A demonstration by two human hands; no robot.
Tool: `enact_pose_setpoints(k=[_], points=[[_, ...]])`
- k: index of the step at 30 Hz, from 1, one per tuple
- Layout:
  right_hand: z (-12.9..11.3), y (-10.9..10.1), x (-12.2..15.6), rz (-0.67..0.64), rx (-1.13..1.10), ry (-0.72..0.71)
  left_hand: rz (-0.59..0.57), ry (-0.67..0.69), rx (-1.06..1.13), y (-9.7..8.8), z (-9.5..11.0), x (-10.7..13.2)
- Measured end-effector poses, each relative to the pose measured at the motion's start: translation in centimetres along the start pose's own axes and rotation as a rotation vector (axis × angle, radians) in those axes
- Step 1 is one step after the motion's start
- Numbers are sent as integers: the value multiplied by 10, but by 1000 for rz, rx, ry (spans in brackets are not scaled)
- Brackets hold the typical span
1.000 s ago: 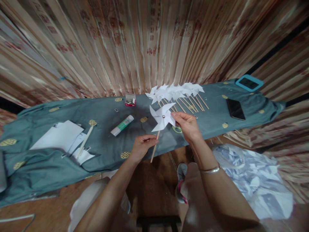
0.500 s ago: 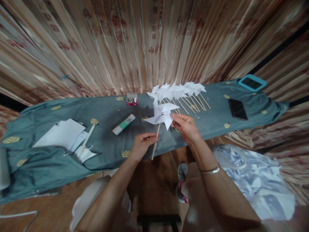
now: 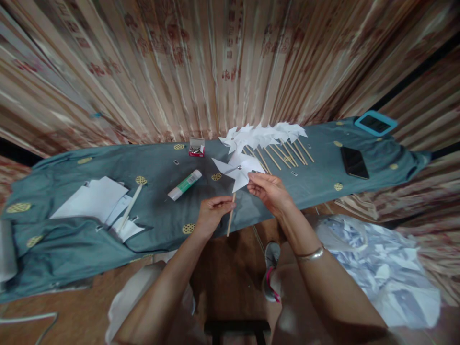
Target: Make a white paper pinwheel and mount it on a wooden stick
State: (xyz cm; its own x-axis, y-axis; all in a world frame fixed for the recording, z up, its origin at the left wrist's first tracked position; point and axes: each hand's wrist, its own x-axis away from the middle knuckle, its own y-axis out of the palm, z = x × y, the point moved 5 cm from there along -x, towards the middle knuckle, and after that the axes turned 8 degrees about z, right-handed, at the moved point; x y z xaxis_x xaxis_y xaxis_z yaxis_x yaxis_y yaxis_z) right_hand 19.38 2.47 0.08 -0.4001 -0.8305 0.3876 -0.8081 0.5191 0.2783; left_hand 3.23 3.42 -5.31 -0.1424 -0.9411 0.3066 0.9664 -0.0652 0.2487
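Note:
A white paper pinwheel [image 3: 241,167] with a shiny pin at its centre is held up over the front of the table. My left hand [image 3: 212,214] pinches its thin wooden stick [image 3: 230,219] below the blades, between thumb and fingers. At the right side of the blades, my right hand [image 3: 270,189] has thumb and fingers closed on a blade's edge. Behind it, a row of finished-looking white pinwheels [image 3: 264,135] lies with blades overlapping and wooden sticks pointing toward me. A small open red-and-white box of metal pins [image 3: 196,147] sits to their left.
A green-and-white glue stick [image 3: 184,185] lies left of my hands. Further left are white paper sheets [image 3: 95,194] and a pale stick [image 3: 130,207]. A black phone [image 3: 354,163] and a blue-framed device [image 3: 375,123] rest at right. A bag of paper scraps [image 3: 383,268] stands below.
The pinwheel's blades have turned about the pin, and my right hand has moved slightly left and down with them. My left hand keeps its hold on the stick.

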Motion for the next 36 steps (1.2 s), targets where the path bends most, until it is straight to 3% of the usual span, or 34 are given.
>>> enact_pose_setpoints(k=[7,12,15,19,25,29,32,36], points=[[10,5,0,-40,89,-19,9,1,-2,0,2,1],[16,6,0,-115,373,-250,80,-13,85,-6,5,-1],[27,12,7,-243,565,-322,142,-33,200,-11,9,-3],[47,25,21,-399,742,-329,163,-22,277,-14,17,-4],[61,38,26,-441,716,-308,166,-15,328,-13,22,-2],[46,33,10,-377,777,-344,148,-16,410,-12,22,1],[22,25,-12,-165,1138,-463,160,-10,424,-14,22,2],[2,34,-38,-86,1303,-464,139,-17,376,-14,20,3]])
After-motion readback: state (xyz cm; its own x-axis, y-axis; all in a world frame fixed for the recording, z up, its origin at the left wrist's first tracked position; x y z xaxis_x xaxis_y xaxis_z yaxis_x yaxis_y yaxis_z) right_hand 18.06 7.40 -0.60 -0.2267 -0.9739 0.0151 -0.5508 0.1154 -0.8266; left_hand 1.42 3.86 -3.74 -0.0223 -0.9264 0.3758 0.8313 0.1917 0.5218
